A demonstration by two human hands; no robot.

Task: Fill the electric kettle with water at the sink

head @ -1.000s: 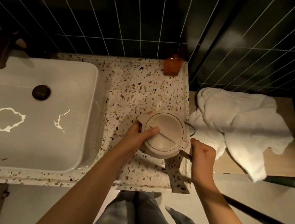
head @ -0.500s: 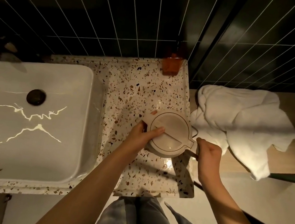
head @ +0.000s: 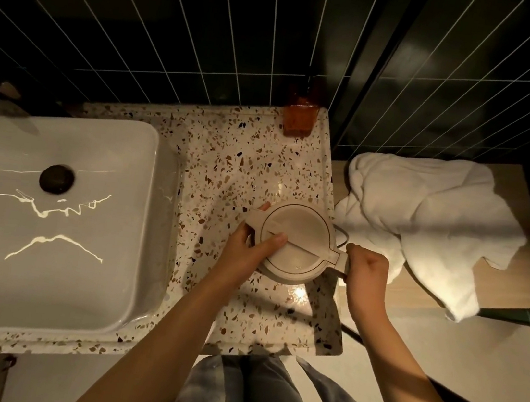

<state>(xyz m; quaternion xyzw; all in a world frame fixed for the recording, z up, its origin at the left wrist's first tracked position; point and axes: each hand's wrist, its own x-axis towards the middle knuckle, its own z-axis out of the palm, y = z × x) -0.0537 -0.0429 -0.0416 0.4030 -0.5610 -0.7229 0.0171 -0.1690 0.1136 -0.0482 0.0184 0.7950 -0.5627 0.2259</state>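
On speckled terrazzo counter [head: 245, 164], right of white rectangular sink [head: 47, 238]: round beige plastic electric kettle [head: 299, 239], barely moved over last second; left hand [head: 246, 249] clasps spout side, thumb on closed lid; right hand [head: 366, 269] wraps handle; filling not begun.

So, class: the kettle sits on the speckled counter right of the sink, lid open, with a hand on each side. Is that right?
Not quite: the head view shows the lid closed on the kettle. The rest stands: it sits on the counter right of the sink, left hand and right hand on either side.
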